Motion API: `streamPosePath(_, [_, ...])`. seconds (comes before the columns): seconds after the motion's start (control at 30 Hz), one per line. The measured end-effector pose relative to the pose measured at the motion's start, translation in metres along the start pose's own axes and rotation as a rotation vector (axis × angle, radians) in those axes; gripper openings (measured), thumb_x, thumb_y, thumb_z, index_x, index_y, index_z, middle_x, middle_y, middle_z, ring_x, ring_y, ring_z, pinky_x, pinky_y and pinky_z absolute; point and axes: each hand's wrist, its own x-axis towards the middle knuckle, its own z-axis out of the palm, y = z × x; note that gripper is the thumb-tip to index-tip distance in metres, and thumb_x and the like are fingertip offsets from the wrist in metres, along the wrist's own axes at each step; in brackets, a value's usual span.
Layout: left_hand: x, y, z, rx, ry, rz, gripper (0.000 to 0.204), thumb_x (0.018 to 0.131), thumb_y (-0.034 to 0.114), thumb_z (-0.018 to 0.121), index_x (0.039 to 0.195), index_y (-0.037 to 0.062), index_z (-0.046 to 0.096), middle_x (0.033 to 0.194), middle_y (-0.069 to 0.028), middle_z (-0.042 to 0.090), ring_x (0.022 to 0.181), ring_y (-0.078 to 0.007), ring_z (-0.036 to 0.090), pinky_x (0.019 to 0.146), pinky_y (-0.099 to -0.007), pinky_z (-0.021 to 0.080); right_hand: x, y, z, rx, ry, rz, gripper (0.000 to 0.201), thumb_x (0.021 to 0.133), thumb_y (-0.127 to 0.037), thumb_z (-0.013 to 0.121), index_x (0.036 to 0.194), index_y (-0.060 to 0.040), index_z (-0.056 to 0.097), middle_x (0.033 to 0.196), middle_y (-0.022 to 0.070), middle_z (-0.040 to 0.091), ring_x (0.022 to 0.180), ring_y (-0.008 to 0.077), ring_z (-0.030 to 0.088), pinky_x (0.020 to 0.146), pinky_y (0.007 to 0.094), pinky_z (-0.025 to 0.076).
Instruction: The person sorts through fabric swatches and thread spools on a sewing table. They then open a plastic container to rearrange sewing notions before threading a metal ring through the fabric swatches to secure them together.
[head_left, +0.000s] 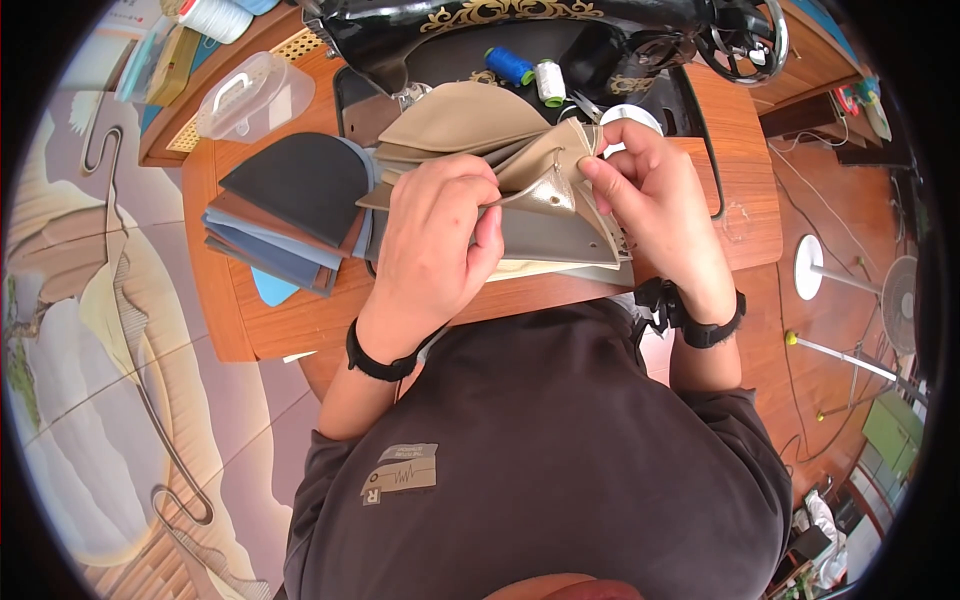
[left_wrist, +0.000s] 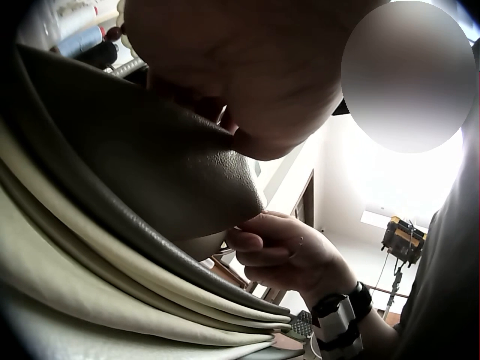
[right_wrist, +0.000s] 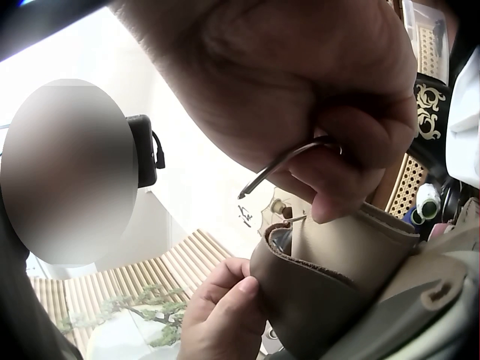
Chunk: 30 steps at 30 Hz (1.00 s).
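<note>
Wooden worktop (head_left: 225,290) spreads beneath the hands, with a black sewing machine (head_left: 400,45) beyond them and a stack of leather pieces (head_left: 295,190) left of the left hand.

From the head view I see the left hand (head_left: 440,225) gripping a grey-brown leather flap (head_left: 550,197) that lies between the hands, while the right hand (head_left: 655,190) pinches a tan leather panel (head_left: 572,150) next to it.

Through the left wrist view I find the right hand at the flap's corner, with layered leather edges (left_wrist: 150,292) fanned below the left hand.

On the right wrist view a curved metal tool (right_wrist: 281,165) juts from the right hand, its tip bare above the left hand; I cannot tell its kind. Done well, I judge, this calls for a steady flap, edges kept aligned, other layers held clear and that tip turned away from fingers.
</note>
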Motion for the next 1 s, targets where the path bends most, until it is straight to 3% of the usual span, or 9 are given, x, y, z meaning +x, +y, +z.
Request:
streamPosePath(0.23, [0.003,0.006,0.001,-0.024,-0.032,-0.029,0.034,0.079,-0.008,0.068,0.111,0.0017,0.061,0.100,-0.0114,0.065,0.090,-0.0297,0.061,0.082,-0.0395,0.046,-0.001,0.000,0.002,-0.039,0.016,-0.013,0.019,0.099,-0.012,0.066,0.108,0.0035,0.061,0.068,0.0059,0.067,0.061,0.0068,0.059,0.056,0.0257,0.044])
streamPosePath(0.33, [0.005,0.012,-0.003,-0.080,-0.131,-0.142,0.035,0.079,0.001,0.077,0.112,0.0051,0.065,0.094,-0.0074,0.062,0.089,-0.0290,0.061,0.081,-0.0413,0.045,0.001,0.002,0.000,-0.059,-0.001,0.008,0.019,0.100,-0.013,0.066,0.109,0.0031,0.060,0.068,0.0058,0.067,0.061,0.0069,0.060,0.055,0.0262,0.044])
streamPosePath(0.43, [0.001,0.004,0.002,-0.010,-0.033,-0.002,0.028,0.080,0.006,0.079,0.105,0.0052,0.068,0.090,-0.0067,0.062,0.085,-0.0276,0.061,0.080,-0.0405,0.045,-0.001,0.005,0.002,-0.028,-0.013,-0.010,0.020,0.100,-0.013,0.066,0.110,0.0025,0.060,0.068,0.0050,0.066,0.061,0.0068,0.059,0.055,0.0264,0.044])
streamPosePath(0.53, [0.003,0.003,0.003,-0.051,0.028,-0.035,0.020,0.080,0.006,0.079,0.097,0.0056,0.069,0.089,-0.0061,0.062,0.082,-0.0266,0.060,0.078,-0.0395,0.044,-0.006,0.008,0.005,0.011,-0.039,-0.043,0.020,0.100,-0.014,0.066,0.111,0.0016,0.060,0.067,0.0036,0.063,0.061,0.0066,0.058,0.056,0.0263,0.043])
streamPosePath(0.63, [0.008,0.005,-0.001,-0.036,-0.015,-0.006,0.019,0.081,0.007,0.079,0.097,0.0056,0.068,0.088,-0.0058,0.062,0.081,-0.0260,0.060,0.076,-0.0394,0.043,-0.010,0.003,0.007,0.021,-0.062,-0.043,0.015,0.100,-0.008,0.066,0.110,0.0019,0.061,0.069,-0.0020,0.061,0.063,0.0024,0.054,0.056,0.0203,0.040])
streamPosePath(0.83, [0.010,0.006,0.000,-0.030,-0.012,-0.039,0.017,0.082,0.005,0.077,0.095,0.0052,0.066,0.086,-0.0057,0.062,0.081,-0.0263,0.060,0.076,-0.0399,0.043,-0.013,0.001,0.008,0.004,-0.071,-0.059,0.015,0.099,-0.007,0.067,0.111,0.0015,0.061,0.071,-0.0022,0.062,0.063,0.0026,0.054,0.056,0.0205,0.040])
streamPosePath(1.0, [0.010,0.006,0.002,-0.076,-0.013,-0.115,0.017,0.083,0.005,0.076,0.096,0.0051,0.064,0.096,-0.0082,0.060,0.087,-0.0295,0.059,0.078,-0.0411,0.043,-0.015,0.000,0.005,-0.022,-0.109,-0.089,0.015,0.098,-0.009,0.068,0.108,-0.0018,0.060,0.065,0.0026,0.060,0.061,0.0078,0.057,0.058,0.0260,0.044])
